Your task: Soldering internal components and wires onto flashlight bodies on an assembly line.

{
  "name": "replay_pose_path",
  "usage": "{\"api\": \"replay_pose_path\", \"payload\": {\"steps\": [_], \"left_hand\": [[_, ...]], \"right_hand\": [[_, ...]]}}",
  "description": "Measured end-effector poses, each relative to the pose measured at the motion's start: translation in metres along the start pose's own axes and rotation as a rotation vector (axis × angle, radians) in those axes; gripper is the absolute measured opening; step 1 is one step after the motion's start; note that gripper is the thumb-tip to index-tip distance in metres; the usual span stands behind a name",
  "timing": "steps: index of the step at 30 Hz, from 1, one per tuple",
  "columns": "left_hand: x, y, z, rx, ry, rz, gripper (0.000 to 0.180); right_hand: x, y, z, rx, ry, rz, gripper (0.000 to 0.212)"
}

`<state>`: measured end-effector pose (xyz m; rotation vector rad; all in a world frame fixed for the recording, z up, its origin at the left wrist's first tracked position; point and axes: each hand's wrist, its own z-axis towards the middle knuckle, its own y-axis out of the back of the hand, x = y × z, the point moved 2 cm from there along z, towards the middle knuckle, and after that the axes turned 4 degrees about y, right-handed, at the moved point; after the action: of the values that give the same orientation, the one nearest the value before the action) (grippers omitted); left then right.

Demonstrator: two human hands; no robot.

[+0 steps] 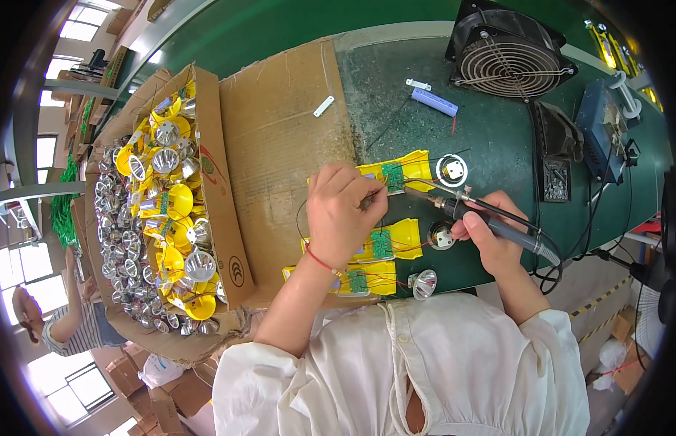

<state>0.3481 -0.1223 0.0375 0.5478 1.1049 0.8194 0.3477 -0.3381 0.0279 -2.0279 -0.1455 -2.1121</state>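
My right hand [490, 229] is closed around a soldering iron [508, 231], its tip pointing left at a green circuit board [393, 176]. That board lies in a yellow plastic lamp housing [415, 163], with thin wires running right to a round lamp head [452, 171]. Just left of the board, my left hand [341, 207] is pinched closed; what its fingertips hold is too small to make out. Nearer me lie a second yellow housing [406, 238] with its lamp head [441, 235] and a third housing [382, 277] beside a silver reflector [424, 284].
A cardboard box [225, 218] on the left is heaped with yellow lamp parts and reflectors. Beyond the work lie a purple battery cell [434, 102] and a white strip [324, 106]. A black fan [508, 58], black tray [556, 180] and blue device [606, 127] stand right. Another person [76, 320] is far left.
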Motion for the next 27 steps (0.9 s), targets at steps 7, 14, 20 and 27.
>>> {"api": "replay_pose_path", "payload": {"steps": [7, 14, 20, 27], "left_hand": [[0.004, -0.002, -0.001, -0.004, 0.012, -0.007, 0.008], [0.001, 0.001, 0.004, 0.018, 0.013, -0.055, 0.008], [0.008, -0.001, 0.003, 0.033, 0.064, -0.075, 0.007], [-0.004, 0.026, 0.012, 0.209, 0.074, -0.204, 0.016]], "right_hand": [[0.003, -0.002, 0.004, -0.014, -0.052, 0.023, 0.012], [0.009, 0.009, -0.002, -0.097, -0.022, 0.076, 0.016], [0.002, 0.014, -0.001, -0.131, 0.053, 0.126, 0.018], [-0.002, 0.029, 0.003, -0.289, 0.11, 0.054, 0.022]]}}
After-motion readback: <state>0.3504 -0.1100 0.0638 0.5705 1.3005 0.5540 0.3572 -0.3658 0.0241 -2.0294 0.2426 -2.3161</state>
